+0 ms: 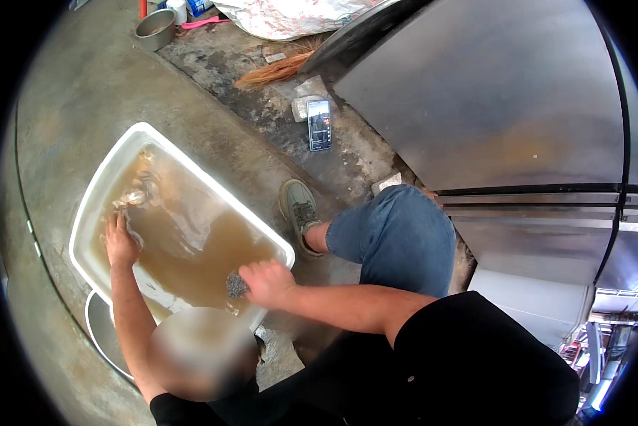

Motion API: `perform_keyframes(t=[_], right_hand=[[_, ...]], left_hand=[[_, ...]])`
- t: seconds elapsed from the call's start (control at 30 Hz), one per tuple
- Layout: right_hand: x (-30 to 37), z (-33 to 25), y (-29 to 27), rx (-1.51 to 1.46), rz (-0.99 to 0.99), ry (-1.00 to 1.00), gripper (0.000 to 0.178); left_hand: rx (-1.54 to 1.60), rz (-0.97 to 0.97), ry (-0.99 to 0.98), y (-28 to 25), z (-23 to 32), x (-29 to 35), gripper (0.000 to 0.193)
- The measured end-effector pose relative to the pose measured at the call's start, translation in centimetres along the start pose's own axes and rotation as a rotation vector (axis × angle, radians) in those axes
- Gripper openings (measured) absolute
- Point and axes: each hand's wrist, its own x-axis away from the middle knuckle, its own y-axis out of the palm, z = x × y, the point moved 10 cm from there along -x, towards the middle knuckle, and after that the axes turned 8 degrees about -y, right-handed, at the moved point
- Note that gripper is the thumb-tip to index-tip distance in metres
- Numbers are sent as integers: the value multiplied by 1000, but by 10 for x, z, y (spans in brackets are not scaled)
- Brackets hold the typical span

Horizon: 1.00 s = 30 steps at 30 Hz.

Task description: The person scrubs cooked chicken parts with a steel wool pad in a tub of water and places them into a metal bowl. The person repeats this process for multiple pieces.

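Note:
My left hand (122,241) reaches into a white rectangular tub (198,167) of murky brown water (191,259). Its fingers are stretched out at the tub's left side, against a pale, soft-looking lump. More pale, wet pieces (135,195) lie just beyond the fingertips; what they are I cannot make out. At the tub's near right end, my right hand (268,282) is closed on a grey metal scouring pad (236,285), held over the water beside the rim.
A metal basin (100,332) sits beside the tub's near left side. Right of the tub are my shoe (302,211) and bent knee. A lit phone (319,126) leans on a stone block. Straw bristles (280,69), a grey pot (155,30) and a white sack (290,15) lie farther off. Steel doors (496,99) stand at right.

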Motion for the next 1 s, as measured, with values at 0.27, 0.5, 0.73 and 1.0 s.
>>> perform_keyframes(t=[0.27,0.5,0.73,1.0], right_hand=[[-4,-5,9,39,-21,-10,27],[0,-5,-1,50,98,-44,23],[6,1,2,46,108,-27,20],[4,4,18,48,57,-2,31]], left_hand=[[89,-12,-318,13,-60,-10,32],[177,-45,-388,96,-121,10,41],[644,52,-612,156,-134,68,35],[189,-7,-457,92,-76,146,39]])
